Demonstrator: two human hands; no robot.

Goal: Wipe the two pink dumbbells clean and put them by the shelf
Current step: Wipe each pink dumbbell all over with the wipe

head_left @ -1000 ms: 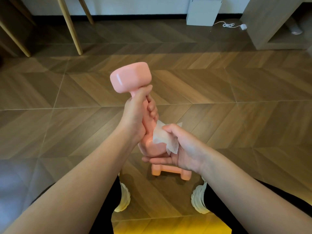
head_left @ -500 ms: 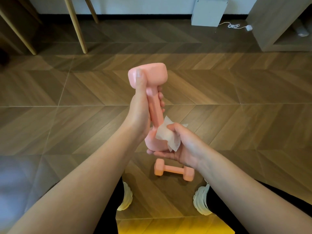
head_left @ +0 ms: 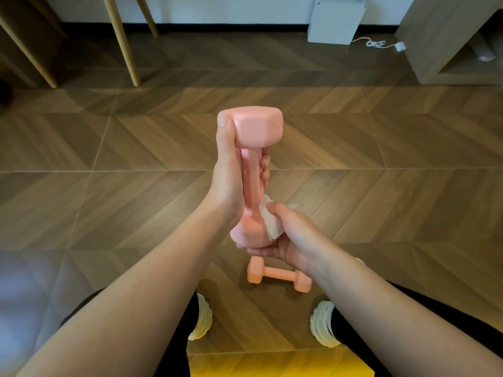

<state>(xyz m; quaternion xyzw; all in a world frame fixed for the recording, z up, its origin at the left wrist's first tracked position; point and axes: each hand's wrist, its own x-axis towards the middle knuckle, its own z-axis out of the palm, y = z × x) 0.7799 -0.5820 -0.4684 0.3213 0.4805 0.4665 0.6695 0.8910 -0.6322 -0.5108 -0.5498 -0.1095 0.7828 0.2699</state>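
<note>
**One dumbbell upright in both hands, the other on the floor**

A wooden shelf unit (head_left: 446,36) fills the upper right of the frame, with a white box (head_left: 336,19) and a loose white cable (head_left: 377,44) just left of it against the wall. Slanted wooden furniture legs (head_left: 121,39) stand in the upper left. The herringbone floor (head_left: 109,172) between the person and the shelf unit lies open. White shoes (head_left: 324,323) show at the bottom edge.

Compared with a second ago, the held dumbbell (head_left: 255,126) has swung from a leftward tilt to nearly upright at frame centre, and the left thumb now presses against its top head instead of the bar.

The left hand (head_left: 231,170) reaches up from lower left, fingers clamped around the bar. The right hand (head_left: 285,235) cups the lower head from the right, fingers closed on a white wipe (head_left: 270,223) pressed against it. The second dumbbell (head_left: 279,276) lies on the floor below the hands, between the shoes.
</note>
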